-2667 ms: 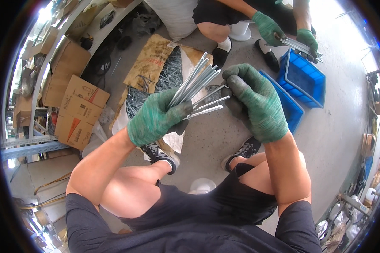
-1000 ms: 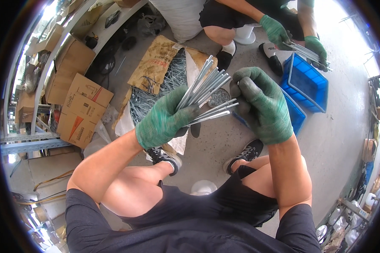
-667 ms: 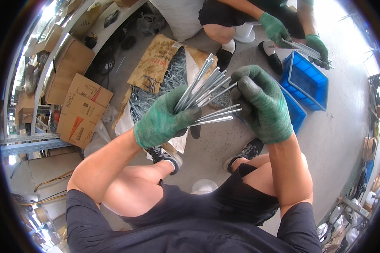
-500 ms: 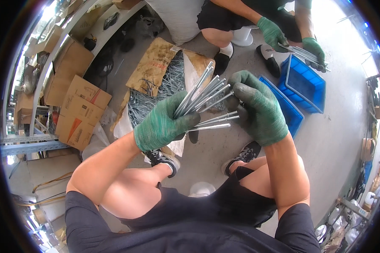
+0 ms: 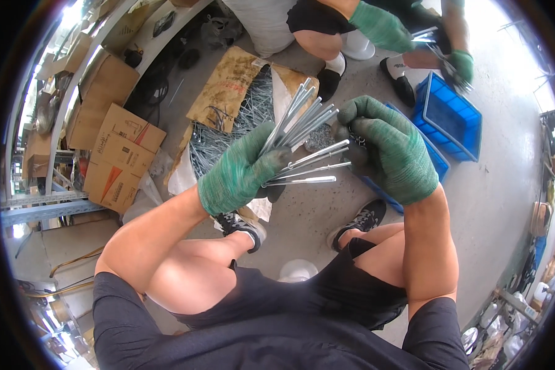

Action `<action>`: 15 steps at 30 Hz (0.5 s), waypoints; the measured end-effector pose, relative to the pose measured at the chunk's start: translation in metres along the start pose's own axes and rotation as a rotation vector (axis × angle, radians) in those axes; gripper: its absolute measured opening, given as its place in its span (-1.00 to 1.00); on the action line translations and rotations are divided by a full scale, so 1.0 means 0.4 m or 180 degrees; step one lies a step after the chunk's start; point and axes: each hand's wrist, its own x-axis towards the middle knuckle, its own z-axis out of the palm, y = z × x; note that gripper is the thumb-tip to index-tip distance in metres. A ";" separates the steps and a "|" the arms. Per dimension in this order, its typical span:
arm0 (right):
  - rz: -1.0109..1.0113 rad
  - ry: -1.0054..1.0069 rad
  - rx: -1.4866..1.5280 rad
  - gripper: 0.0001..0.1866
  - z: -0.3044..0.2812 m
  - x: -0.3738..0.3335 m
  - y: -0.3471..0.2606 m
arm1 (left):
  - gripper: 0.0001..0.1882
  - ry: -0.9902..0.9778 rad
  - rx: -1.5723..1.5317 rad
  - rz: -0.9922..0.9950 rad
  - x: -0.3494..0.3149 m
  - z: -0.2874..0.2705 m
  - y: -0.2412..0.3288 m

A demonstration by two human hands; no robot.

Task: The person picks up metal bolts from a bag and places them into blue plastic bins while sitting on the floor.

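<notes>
My left hand (image 5: 243, 169), in a green glove with dark fingertips, is closed around a fanned bundle of long thin metal rods (image 5: 302, 126). Some point up and to the right; several others stick out lower, almost level. Just right of the rod ends is my right hand (image 5: 398, 154), gloved alike, its fingers curled in toward the thumb. Something small and dark shows between those fingers, too unclear to name. Beyond my left hand, a heap of similar metal rods (image 5: 231, 151) lies in a torn, opened carton (image 5: 225, 86) on the floor.
Across from me, a co-worker's green-gloved hands (image 5: 382, 28) hold rods above a blue crate (image 5: 453, 120). Another blue crate (image 5: 436, 159) is partly hidden behind my right hand. Cardboard boxes (image 5: 120, 160) and shelving (image 5: 46, 200) line the left; a white sack (image 5: 262, 24) stands behind the carton.
My right hand has drawn slightly right, away from the rod ends. The rods in my left hand are spread a little wider. The co-worker's hands have moved, with rods now at each.
</notes>
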 end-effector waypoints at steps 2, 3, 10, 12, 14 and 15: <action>-0.0055 -0.0001 -0.0210 -0.79 0.000 -0.002 -0.003 | -0.62 0.0092 0.0039 0.0088 0.002 0.002 -0.004; 0.0017 -0.0029 -0.0146 -0.79 0.003 -0.004 -0.015 | -0.62 0.0102 0.0008 0.0078 0.002 0.002 -0.003; 0.0016 0.0102 -0.0199 -0.74 0.002 -0.001 -0.011 | -0.62 -0.0027 -0.0126 -0.0031 -0.005 -0.001 0.006; 0.0051 0.0124 -0.0288 -0.74 -0.002 -0.001 -0.013 | -0.64 -0.0119 -0.0195 -0.0318 -0.011 -0.005 0.017; 0.0064 0.0120 -0.0441 -0.73 -0.005 0.002 -0.012 | -0.65 -0.0160 -0.0210 -0.0447 -0.014 -0.007 0.020; 0.0063 0.0109 -0.0554 -0.72 -0.006 0.004 -0.010 | -0.66 -0.0159 -0.0196 -0.0429 -0.014 -0.006 0.018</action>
